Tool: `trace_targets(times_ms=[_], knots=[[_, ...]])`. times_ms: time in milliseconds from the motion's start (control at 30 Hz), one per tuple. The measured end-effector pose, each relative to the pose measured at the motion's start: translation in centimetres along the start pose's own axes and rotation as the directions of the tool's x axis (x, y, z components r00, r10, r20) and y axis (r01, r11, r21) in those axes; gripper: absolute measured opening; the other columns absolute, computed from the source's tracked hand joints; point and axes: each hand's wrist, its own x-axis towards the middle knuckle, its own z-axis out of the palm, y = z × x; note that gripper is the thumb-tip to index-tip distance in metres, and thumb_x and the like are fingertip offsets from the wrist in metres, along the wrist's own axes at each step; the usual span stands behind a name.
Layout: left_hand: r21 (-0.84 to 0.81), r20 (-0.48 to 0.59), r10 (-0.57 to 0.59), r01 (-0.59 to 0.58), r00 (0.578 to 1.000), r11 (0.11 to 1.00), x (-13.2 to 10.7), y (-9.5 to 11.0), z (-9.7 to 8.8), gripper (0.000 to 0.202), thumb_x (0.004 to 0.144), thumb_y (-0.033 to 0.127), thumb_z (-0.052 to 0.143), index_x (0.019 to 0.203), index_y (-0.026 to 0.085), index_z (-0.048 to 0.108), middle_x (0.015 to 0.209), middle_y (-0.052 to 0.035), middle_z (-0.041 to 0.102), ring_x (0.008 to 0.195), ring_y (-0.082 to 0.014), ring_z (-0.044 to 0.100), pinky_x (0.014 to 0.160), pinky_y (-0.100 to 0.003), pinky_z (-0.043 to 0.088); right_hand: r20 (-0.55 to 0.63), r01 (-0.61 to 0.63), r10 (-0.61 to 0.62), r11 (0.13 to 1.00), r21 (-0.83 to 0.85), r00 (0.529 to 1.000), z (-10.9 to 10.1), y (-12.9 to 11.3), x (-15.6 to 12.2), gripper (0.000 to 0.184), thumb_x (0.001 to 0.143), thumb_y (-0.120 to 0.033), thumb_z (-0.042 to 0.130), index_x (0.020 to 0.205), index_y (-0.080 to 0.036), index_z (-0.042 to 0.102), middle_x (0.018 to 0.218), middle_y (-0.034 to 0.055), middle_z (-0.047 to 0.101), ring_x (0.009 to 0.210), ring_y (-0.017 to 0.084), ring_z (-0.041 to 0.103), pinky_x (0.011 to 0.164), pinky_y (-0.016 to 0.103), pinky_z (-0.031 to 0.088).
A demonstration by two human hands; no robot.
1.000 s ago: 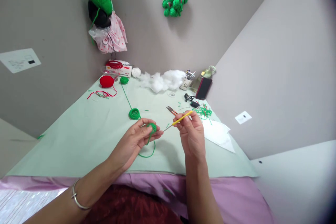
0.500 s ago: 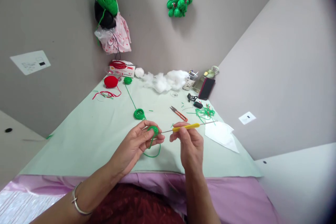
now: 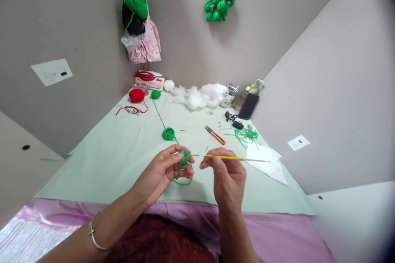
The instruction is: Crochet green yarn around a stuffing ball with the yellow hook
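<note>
My left hand pinches a small green crochet piece between thumb and fingers. From that piece a loop of green yarn hangs below the fingers. My right hand is closed around the yellow handle of a crochet hook, held nearly level. The hook's thin metal tip points left and meets the green piece; whether it sits inside a stitch I cannot tell. Beyond my left hand lies a coil of green yarn, with a strand running back to a small green yarn ball.
Orange thread snips lie beyond my right hand. White stuffing is heaped at the back, near a pen cup. A phone, green yarn scraps and white sheet are at right. Red yarn sits back left.
The crochet hook has turned from slanting up to the right to nearly level, dipping slightly at its right end. The whole view has shifted a little; both hands keep their hold.
</note>
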Motion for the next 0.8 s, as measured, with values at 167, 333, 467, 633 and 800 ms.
trace_targets(times_ms=[167, 333, 467, 633, 800], knots=[[0.028, 0.014, 0.002, -0.003, 1.000, 1.000, -0.08, -0.07, -0.09, 0.017, 0.088, 0.032, 0.074, 0.094, 0.017, 0.070, 0.091, -0.0053, 0.071, 0.070, -0.0138, 0.067, 0.068, -0.026, 0.056, 0.029, -0.010, 0.011, 1.000, -0.022, 1.000, 0.31, 0.14, 0.00, 0.011, 0.092, -0.034, 0.071, 0.092, -0.023, 0.073, 0.077, 0.0010, 0.068, 0.063, 0.016, 0.067, 0.062, 0.034, 0.057], [0.036, 0.021, -0.012, 0.011, 1.000, 0.999, 0.03, -0.15, 0.00, 0.018, 0.086, 0.034, 0.076, 0.092, 0.018, 0.070, 0.089, -0.0056, 0.072, 0.068, -0.0143, 0.067, 0.069, -0.028, 0.056, 0.044, 0.004, -0.003, 1.000, -0.011, 0.999, 0.20, 0.20, -0.08, 0.009, 0.092, -0.033, 0.070, 0.093, -0.024, 0.073, 0.076, 0.0009, 0.070, 0.063, 0.016, 0.067, 0.063, 0.033, 0.057], [0.031, 0.025, -0.004, 0.003, 1.000, 1.000, 0.12, -0.11, 0.13, 0.016, 0.086, 0.032, 0.076, 0.091, 0.018, 0.071, 0.088, -0.0048, 0.071, 0.068, -0.0140, 0.067, 0.067, -0.026, 0.056, -0.028, 0.002, -0.002, 1.000, -0.004, 1.000, -0.12, 0.21, 0.01, 0.009, 0.092, -0.032, 0.071, 0.093, -0.024, 0.073, 0.077, 0.0007, 0.070, 0.062, 0.015, 0.067, 0.064, 0.032, 0.056], [0.057, 0.035, -0.001, -0.001, 0.999, 0.998, 0.14, -0.11, 0.06, 0.013, 0.089, 0.031, 0.072, 0.093, 0.018, 0.070, 0.090, -0.0046, 0.070, 0.069, -0.0138, 0.067, 0.068, -0.026, 0.056, -0.051, -0.022, 0.023, 1.000, 0.011, 0.998, -0.32, 0.22, 0.00, 0.010, 0.091, -0.033, 0.072, 0.091, -0.024, 0.072, 0.075, 0.0000, 0.068, 0.061, 0.014, 0.066, 0.064, 0.032, 0.056], [0.068, 0.044, -0.008, 0.005, 0.999, 0.998, 0.16, -0.15, 0.09, 0.015, 0.089, 0.032, 0.073, 0.093, 0.018, 0.069, 0.090, -0.0049, 0.072, 0.069, -0.0137, 0.067, 0.070, -0.027, 0.055, 0.000, -0.020, 0.020, 0.999, 0.036, 1.000, -0.08, 0.23, -0.20, 0.010, 0.092, -0.033, 0.071, 0.093, -0.023, 0.072, 0.076, 0.0005, 0.068, 0.063, 0.015, 0.065, 0.064, 0.032, 0.055]])
